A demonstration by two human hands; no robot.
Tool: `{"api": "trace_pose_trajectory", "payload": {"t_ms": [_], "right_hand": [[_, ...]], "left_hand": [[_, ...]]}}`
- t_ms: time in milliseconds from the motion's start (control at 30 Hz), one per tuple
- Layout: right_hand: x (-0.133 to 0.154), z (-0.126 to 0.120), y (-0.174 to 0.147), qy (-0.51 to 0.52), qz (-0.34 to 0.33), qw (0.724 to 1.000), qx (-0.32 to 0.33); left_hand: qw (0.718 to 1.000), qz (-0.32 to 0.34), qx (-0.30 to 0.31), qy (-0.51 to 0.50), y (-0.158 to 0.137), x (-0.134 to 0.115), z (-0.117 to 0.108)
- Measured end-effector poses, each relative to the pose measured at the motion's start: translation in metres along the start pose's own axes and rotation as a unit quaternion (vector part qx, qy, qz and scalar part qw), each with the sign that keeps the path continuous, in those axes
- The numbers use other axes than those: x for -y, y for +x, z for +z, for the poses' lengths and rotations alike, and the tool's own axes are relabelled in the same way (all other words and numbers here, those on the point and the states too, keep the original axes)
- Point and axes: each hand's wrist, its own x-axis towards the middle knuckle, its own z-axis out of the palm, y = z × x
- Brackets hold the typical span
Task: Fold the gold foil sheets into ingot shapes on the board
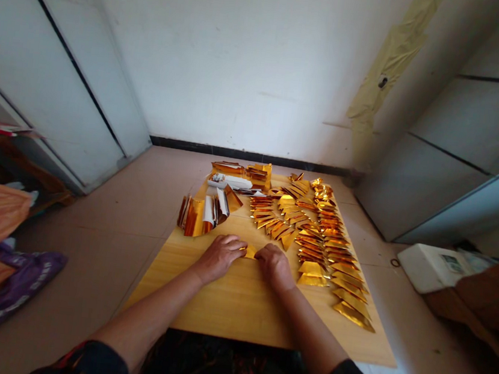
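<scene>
Much is folded, some is left unfolded

I have a small gold piece [250,252] at the near middle of the worktop [216,310], directly before me. My left grip [221,257] pinches its 9 o'clock end, with fingers curled; my right grip [275,266] presses together on its 3 o'clock end. The fingers cover both tips, so their exact shape I cannot tell. The piece lies with its long axis from 9 to 3 o'clock, and its narrower raised edge seems to point towards 12.

Seen from this piece, the done part is large: a curved fan of folded pieces [277,229] lies at 1 o'clock, and long overlapping rows [312,272] reach from 1 to 4 o'clock. What is left, I judge, is the smaller part: gold sheets with white backs [194,216] at 10 o'clock, and more sheets [257,179] near 12. A white object [237,182] rests at 11.
</scene>
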Motion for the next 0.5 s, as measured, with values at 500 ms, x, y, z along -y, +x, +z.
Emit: {"api": "trace_pose_trajectory", "payload": {"t_ms": [500], "right_hand": [[0.005, -0.012, 0.001, 0.051, 0.192, 0.980, -0.022]], "left_hand": [[1.000, -0.004, 0.012, 0.022, -0.005, 0.006, 0.004]]}}
